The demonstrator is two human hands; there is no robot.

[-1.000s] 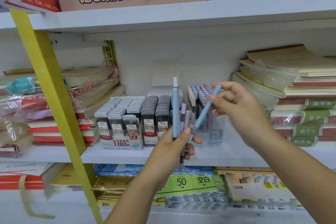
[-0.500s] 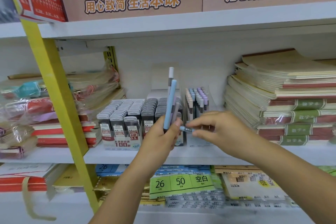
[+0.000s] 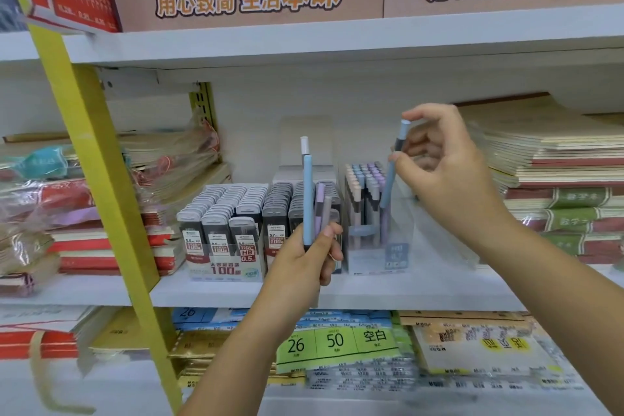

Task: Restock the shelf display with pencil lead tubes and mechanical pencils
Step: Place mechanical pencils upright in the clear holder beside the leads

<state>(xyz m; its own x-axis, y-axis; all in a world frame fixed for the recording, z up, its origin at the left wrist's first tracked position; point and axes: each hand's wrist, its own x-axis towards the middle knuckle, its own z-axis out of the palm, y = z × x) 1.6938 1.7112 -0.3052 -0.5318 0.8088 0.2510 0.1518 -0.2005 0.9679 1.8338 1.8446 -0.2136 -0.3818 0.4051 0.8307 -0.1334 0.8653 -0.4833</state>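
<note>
**Pencil restock: light, slick, tip-fragile stock**

Right grip (image 3: 445, 172): thumb and fingertips pinch 1 blue mechanical pencil (image 3: 388, 186) near its cap end, other fingers loosely spread. The pencil hangs near upright with a slight tilt, tip end down into the clear pencil box (image 3: 361, 260). Can't tell if the tip has bottomed out. The box stands mid-shelf, close to the front edge of the shelf (image 3: 439, 290), and looks mostly full of pastel pencils, caps up.

Left grip (image 3: 304, 267): fingers curled round the lower ends of a pencil bundle (image 3: 307, 199), at least 4 pieces: blue, purple, grey and 1 white-capped behind. It's held upright in front of the lead tube trays (image 3: 223, 213), which sit just left of the pencil box along the same front edge.

Handling, my read:
- Pencils: light, stiff, smooth plastic barrels, so likely slick. A high pinch near the cap suits lowering 1 between neighbours but gives weak control of the tip. Steer it into the gap, don't drop it.
- The tip end is probably the fragile part, so set it down soft.
- Bundle: held low, so the tops fan out. Loosen the fist and 1 may slide free.
- Lead tubes: small rigid cases. Take them by the narrow sides at the cap. The lead inside is brittle, so no knocks.
- The box looks thin-walled and light, so a sideways shove could shift it.
</note>
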